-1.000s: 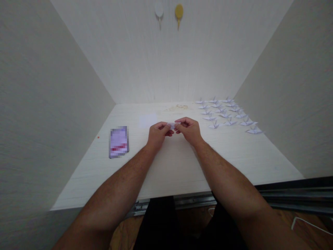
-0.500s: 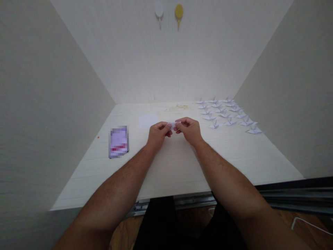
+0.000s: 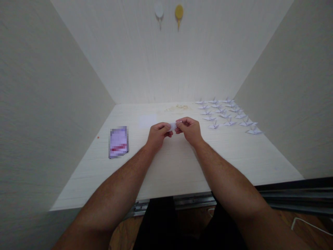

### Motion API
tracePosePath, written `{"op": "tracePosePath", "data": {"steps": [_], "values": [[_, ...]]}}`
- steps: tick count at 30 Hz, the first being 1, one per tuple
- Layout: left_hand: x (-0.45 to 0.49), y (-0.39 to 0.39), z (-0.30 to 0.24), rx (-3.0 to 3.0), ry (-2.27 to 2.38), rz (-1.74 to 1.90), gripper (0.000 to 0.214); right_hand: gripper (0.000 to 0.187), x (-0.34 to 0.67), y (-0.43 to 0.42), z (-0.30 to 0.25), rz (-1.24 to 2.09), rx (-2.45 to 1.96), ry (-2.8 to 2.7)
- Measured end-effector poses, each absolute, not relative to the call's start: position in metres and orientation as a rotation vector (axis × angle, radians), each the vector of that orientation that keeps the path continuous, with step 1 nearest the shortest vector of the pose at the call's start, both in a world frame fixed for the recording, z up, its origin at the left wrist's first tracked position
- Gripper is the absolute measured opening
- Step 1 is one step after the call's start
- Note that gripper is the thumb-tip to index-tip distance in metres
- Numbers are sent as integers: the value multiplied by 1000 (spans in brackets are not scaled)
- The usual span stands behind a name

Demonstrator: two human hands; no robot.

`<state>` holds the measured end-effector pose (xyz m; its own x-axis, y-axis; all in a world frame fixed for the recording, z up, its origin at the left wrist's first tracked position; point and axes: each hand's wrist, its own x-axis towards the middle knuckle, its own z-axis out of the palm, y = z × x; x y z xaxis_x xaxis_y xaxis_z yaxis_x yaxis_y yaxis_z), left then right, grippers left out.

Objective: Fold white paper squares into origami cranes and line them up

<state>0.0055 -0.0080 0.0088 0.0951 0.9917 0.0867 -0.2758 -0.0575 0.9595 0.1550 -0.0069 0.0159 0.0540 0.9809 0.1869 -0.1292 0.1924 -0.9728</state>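
Both hands are meeting above the middle of the pale wood-grain tabletop (image 3: 182,163). The left hand (image 3: 157,134) and the right hand (image 3: 189,130) are each pinching one end of a small white folded paper piece (image 3: 173,125), fingertips closed on it from both sides. The paper piece is sitting between the two hands, just above the table surface; its exact fold shape is too small to tell.

To the left of the hands, a purple rectangular card pack (image 3: 118,141) is lying flat on the tabletop. Just beyond the left hand, a blank white paper square (image 3: 147,121) is lying flat. At the far right, a group of small white folded paper cranes (image 3: 227,114) is standing in rows, well apart from the hands.
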Motion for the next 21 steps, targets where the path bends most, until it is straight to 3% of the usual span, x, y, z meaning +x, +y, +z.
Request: {"op": "tracePosePath", "data": {"steps": [21], "values": [[2,-5,3,1157,898,1235,33,35,157,-6,18,1124,-980,-1237]]}}
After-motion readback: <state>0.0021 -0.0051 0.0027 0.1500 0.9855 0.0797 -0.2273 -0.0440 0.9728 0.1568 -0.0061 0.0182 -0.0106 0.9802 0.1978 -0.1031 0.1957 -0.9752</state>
